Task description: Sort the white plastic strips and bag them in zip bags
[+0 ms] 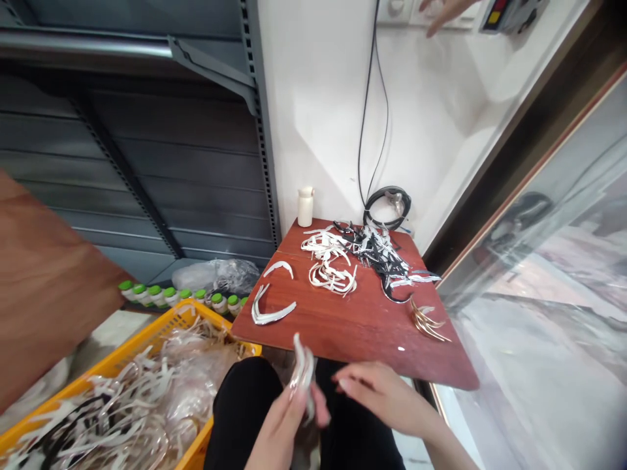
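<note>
The person's left hand was over the lap, just near of the surface, its fingers clamped on a small bunch of pale curved strips that stood upright. The right hand lay close beside it, fingers apart and holding nothing. Whether its fingertips touched the bunch could not be told, as motion blurred the spot.

To handle the bunch well, the left fingers would probably need to pinch low and firm. The strips looked thin and springy, likely to fan out or slip. The right hand would do best taking one strip by its free upper end rather than tugging at the whole lot.

On the surface lay two loose white pieces near the left edge and a white tangle farther back. A black tangle lay right of that, and gold pieces near the right edge. A white bottle and a coiled cable stood at the far edge.

A yellow crate full of strips sat near left, touching the surface's corner. Green-capped bottles and a plastic bag lay beyond it. Another person's hand reached along the far wall, well apart. The tangles left little bare room except on the near right.
</note>
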### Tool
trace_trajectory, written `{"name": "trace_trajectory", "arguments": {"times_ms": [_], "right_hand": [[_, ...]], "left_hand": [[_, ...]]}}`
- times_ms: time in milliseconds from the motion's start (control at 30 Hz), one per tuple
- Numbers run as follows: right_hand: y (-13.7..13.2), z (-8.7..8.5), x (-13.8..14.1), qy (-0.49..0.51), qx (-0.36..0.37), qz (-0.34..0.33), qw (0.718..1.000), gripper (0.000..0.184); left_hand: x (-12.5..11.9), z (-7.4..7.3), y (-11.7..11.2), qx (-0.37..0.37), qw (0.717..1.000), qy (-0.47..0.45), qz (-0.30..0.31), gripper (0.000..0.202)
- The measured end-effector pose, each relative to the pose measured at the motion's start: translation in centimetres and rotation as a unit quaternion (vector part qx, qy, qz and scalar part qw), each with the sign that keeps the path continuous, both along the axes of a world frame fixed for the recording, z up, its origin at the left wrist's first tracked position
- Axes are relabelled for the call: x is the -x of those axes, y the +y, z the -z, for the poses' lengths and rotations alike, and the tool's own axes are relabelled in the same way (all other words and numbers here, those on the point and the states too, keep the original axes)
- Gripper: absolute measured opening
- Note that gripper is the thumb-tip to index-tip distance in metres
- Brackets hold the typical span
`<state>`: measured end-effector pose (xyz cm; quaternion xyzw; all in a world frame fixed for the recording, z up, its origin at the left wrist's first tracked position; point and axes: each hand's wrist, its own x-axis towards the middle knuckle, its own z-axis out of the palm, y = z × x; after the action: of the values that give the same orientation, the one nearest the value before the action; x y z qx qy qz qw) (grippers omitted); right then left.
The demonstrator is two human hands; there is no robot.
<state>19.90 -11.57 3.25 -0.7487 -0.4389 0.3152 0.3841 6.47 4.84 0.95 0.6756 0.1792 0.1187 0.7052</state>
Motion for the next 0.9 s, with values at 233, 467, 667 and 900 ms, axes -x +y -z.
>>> {"name": "trace_trajectory", "arguments": {"times_ms": [233,467,667,900], "right_hand": [[7.0,1.7,-2.9,0.270,-0.248,0.177,0.913,0.038],[7.6,2.6,-5.6,0.296,-0.244,0.220,0.897,0.038],[6.6,1.2,-6.3,0.141,-0.224,0.212,0.941,0.040],[7.0,1.3,-5.9,0.290,-0.203,0.179,0.918,0.041]], "left_hand": [[-8.1,-0.2,2.3,0.008,0.989,-0.093,0.110,0.044],[-11.0,1.1,3.4,-0.023,0.985,-0.094,0.146,0.041],[-10.6,0.1,3.7,-0.025,0.974,-0.108,0.196,0.034],[-9.3,-0.6,2.9,-0.116,0.967,-0.084,0.212,0.027]]}}
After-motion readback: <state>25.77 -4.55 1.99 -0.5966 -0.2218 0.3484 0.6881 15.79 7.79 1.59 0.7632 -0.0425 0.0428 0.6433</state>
